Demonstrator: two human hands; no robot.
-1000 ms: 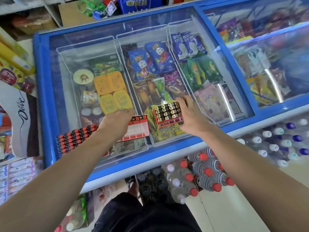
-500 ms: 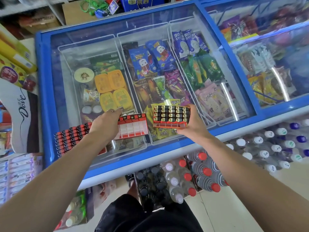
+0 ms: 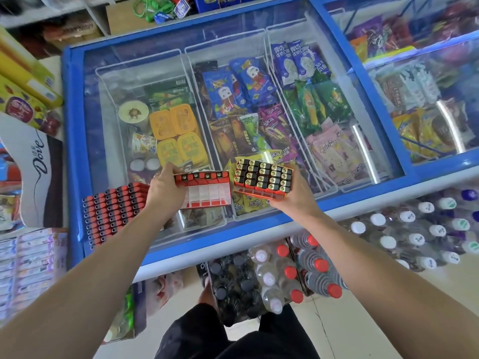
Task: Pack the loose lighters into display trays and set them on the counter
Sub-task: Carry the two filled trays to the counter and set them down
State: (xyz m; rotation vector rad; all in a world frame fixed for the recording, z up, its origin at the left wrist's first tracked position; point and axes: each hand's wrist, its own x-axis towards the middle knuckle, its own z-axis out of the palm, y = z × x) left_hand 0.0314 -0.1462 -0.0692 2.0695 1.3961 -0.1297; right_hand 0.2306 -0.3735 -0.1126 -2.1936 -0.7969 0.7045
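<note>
A full tray of black-topped lighters (image 3: 263, 179) is held above the freezer's glass lid (image 3: 166, 73); my right hand (image 3: 293, 200) grips it from underneath at its near right corner. Beside it on the left, my left hand (image 3: 166, 193) grips the left end of a red-and-white display tray (image 3: 207, 190) that holds one row of lighters along its far side. A flat block of loose red lighters (image 3: 114, 213) lies on the glass to the left of my left wrist.
The blue-framed chest freezer (image 3: 75, 177) is full of ice-cream packs under the glass. A second freezer (image 3: 427, 86) adjoins on the right. Shrink-wrapped bottle packs (image 3: 298, 270) stand on the floor against the front. Boxes (image 3: 23, 81) crowd the left.
My right hand lifted the full tray off the glass and brought it left, close to the red-and-white tray. My left hand stays at that tray's left end.
</note>
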